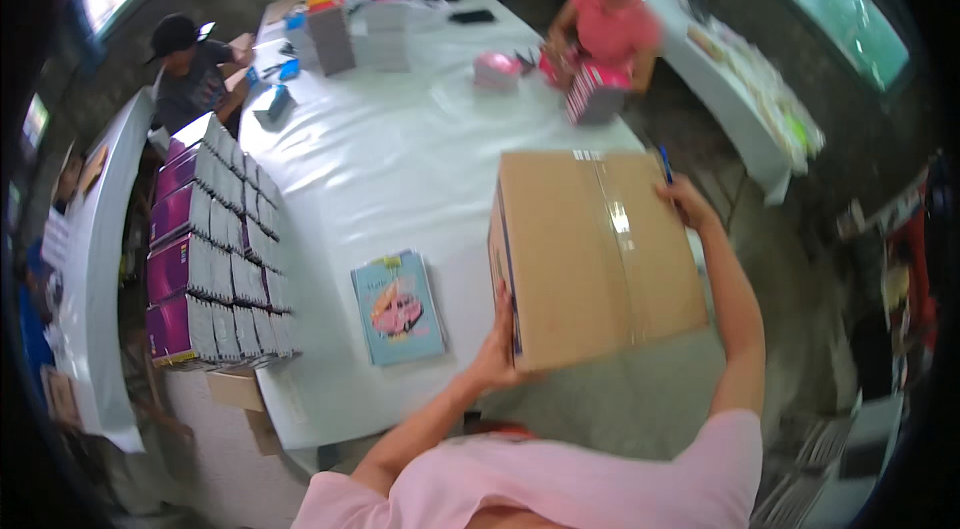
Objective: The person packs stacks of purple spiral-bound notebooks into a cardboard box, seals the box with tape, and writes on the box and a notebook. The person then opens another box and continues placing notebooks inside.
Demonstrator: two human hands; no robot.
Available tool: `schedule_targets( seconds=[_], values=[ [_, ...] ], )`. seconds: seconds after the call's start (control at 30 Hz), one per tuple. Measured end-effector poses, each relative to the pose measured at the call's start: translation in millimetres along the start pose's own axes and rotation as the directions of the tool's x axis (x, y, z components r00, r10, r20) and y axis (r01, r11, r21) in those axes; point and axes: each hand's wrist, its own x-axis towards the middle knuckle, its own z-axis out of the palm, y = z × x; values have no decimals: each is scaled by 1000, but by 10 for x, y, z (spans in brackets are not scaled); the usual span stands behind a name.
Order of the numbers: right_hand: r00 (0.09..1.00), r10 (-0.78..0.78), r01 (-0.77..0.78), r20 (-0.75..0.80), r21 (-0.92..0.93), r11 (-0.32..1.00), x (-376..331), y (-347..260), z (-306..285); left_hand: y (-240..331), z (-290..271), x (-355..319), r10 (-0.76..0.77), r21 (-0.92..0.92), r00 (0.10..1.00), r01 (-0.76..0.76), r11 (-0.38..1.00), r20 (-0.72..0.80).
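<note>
A taped brown cardboard box (565, 269) is between my hands at the near right edge of the white-covered table (340, 199). My left hand (497, 351) presses against its left side near the lower corner, fingers along the side wall. My right hand (686, 201) grips the far right edge, and a thin blue tool (665, 165), perhaps a pen or cutter, sticks up from its fingers. Whether the box rests on the table or is held up, I cannot tell. To its left lies a light-blue book (398, 309) with a pink car on the cover.
Tall stacks of purple-covered books (215, 259) stand along the table's left edge. One person (190, 69) sits at the far left; another in a pink shirt (610, 24) handles a striped bundle (597, 97) at the far right. Side tables (715, 79) line both walls.
</note>
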Motion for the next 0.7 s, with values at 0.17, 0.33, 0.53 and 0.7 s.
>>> schedule_targets(
  seconds=[0.17, 0.33, 0.53, 0.7],
  values=[
    [982, 51, -56, 181, 24, 998, 170, -190, -224, -46, 148, 116, -7, 153, 1000, 4, 988, 14],
    [994, 91, -75, 58, -241, 968, 483, -600, -4, -202, 344, 322, 8, 253, 999, 5, 967, -49],
    [808, -570, 88, -148, -927, 366, 417, -577, -413, -267, -282, 198, -348, 266, 925, 301, 916, 152],
    [487, -819, 537, -303, -635, 555, -1012, -496, 1074, -1016, -1418, -927, -30, 194, 193, 980, -51, -981]
  ],
)
